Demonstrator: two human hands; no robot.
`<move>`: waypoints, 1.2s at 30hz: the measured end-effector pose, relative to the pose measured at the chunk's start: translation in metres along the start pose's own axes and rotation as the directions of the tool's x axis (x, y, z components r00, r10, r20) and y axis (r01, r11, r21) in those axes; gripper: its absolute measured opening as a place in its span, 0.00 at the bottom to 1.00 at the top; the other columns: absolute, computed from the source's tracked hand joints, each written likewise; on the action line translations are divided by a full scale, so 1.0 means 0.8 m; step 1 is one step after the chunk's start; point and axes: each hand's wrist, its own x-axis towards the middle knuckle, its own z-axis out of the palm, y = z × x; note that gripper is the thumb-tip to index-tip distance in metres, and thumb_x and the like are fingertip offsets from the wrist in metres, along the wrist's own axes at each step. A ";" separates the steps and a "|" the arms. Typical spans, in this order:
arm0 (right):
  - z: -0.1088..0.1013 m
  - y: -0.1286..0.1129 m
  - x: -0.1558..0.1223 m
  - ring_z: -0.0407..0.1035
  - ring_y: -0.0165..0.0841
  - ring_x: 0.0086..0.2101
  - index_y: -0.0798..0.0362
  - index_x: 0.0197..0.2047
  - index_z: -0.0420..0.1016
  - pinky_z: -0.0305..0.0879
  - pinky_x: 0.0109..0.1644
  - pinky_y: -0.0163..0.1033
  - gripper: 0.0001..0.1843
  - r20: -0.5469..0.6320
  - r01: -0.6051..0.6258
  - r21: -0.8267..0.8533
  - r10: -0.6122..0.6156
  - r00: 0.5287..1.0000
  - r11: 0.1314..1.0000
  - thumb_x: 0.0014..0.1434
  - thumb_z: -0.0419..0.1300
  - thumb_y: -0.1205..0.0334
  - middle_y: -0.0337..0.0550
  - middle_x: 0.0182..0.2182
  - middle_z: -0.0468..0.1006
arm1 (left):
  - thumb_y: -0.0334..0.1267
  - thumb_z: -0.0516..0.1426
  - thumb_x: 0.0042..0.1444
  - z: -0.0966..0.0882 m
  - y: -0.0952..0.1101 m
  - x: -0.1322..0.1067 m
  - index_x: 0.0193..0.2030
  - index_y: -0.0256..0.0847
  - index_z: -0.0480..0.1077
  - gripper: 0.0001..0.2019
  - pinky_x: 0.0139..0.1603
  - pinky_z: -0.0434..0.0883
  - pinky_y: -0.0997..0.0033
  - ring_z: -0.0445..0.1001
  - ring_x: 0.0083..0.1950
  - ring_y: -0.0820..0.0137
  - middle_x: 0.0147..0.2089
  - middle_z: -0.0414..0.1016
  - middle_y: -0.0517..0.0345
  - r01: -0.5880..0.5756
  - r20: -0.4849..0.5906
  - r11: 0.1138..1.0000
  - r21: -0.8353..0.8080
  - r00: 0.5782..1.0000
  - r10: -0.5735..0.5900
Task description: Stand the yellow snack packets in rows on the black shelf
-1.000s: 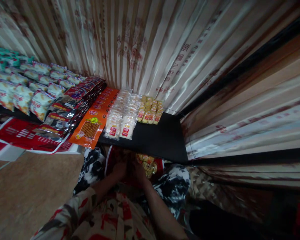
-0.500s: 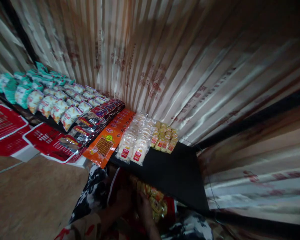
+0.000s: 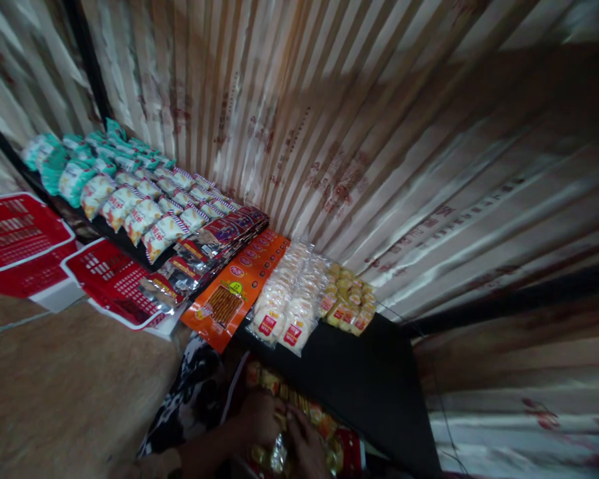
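Note:
At the bottom of the view my left hand and my right hand are both down in a red box full of small yellow snack packets. The fingers of both hands are curled around packets there, and a shiny clear wrapper shows between them. The box sits on my lap, just in front of a low black shelf. On that shelf stand rows of the same yellow packets and white rice-cracker packs.
Further left on the shelf lie orange snack bags, dark foil bags, white-and-red chip bags and teal bags. Red printed cartons lie on the brown floor. Striped fabric hangs behind everything.
The view has tilted up and swung left, so hands and box sit lower in frame. My hands have stayed in the box and now grasp packets nearer its front.

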 end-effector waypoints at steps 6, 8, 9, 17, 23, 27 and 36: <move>-0.011 -0.017 -0.008 0.69 0.42 0.46 0.50 0.44 0.75 0.63 0.51 0.44 0.30 0.119 -0.028 0.152 0.010 0.993 0.988 0.45 0.58 0.38 0.46 0.42 0.77 | 0.28 0.52 0.39 -0.024 0.013 -0.001 0.41 0.39 0.73 0.20 0.50 0.67 0.68 0.71 0.46 0.64 0.44 0.75 0.52 -0.086 -0.157 0.996 -0.009 0.984 0.084; -0.011 -0.022 -0.011 0.69 0.41 0.45 0.50 0.47 0.73 0.63 0.51 0.44 0.31 0.160 -0.043 0.224 0.007 0.987 0.974 0.44 0.60 0.39 0.46 0.43 0.77 | 0.26 0.52 0.39 -0.031 0.019 -0.002 0.43 0.38 0.72 0.21 0.51 0.66 0.69 0.70 0.48 0.65 0.46 0.74 0.51 -0.131 -0.200 0.990 -0.058 0.973 0.117; -0.011 -0.024 -0.013 0.69 0.41 0.45 0.50 0.48 0.72 0.63 0.51 0.44 0.32 0.178 -0.044 0.257 -0.002 0.984 0.965 0.43 0.61 0.40 0.47 0.43 0.76 | 0.26 0.52 0.39 -0.033 0.022 -0.003 0.43 0.38 0.71 0.21 0.51 0.66 0.69 0.70 0.48 0.65 0.46 0.73 0.51 -0.147 -0.197 0.985 -0.087 0.972 0.127; -0.011 -0.041 -0.026 0.64 0.28 0.25 0.53 0.41 0.74 0.62 0.33 0.35 0.23 0.107 0.015 0.327 -0.052 0.993 0.945 0.43 0.64 0.48 0.36 0.23 0.71 | 0.25 0.50 0.41 -0.037 0.035 -0.011 0.50 0.37 0.67 0.25 0.54 0.65 0.68 0.69 0.50 0.68 0.50 0.72 0.53 -0.108 -0.095 0.931 -0.349 0.992 0.080; -0.026 -0.045 -0.034 0.57 0.25 0.21 0.53 0.41 0.73 0.54 0.25 0.30 0.18 0.029 0.063 0.274 -0.074 0.997 0.960 0.49 0.60 0.51 0.31 0.19 0.66 | 0.25 0.49 0.43 -0.042 0.052 -0.014 0.52 0.36 0.66 0.26 0.56 0.64 0.65 0.69 0.52 0.68 0.51 0.71 0.52 -0.145 -0.112 0.905 -0.400 0.988 0.109; -0.035 -0.050 -0.037 0.60 0.26 0.23 0.54 0.40 0.72 0.56 0.27 0.30 0.17 -0.022 0.138 0.212 -0.137 0.990 0.968 0.51 0.59 0.51 0.34 0.22 0.68 | 0.25 0.50 0.44 -0.047 0.069 -0.014 0.49 0.37 0.67 0.23 0.56 0.65 0.65 0.69 0.51 0.68 0.51 0.72 0.53 -0.147 -0.147 0.906 -0.398 0.985 0.095; -0.054 -0.066 -0.028 0.70 0.34 0.38 0.53 0.41 0.72 0.65 0.43 0.37 0.14 -0.218 0.289 0.218 -0.242 0.945 0.932 0.51 0.58 0.59 0.42 0.37 0.76 | 0.36 0.51 0.51 -0.051 0.110 -0.018 0.40 0.39 0.67 0.10 0.47 0.69 0.66 0.72 0.43 0.68 0.40 0.75 0.56 -0.146 -0.318 0.958 -0.245 0.946 0.063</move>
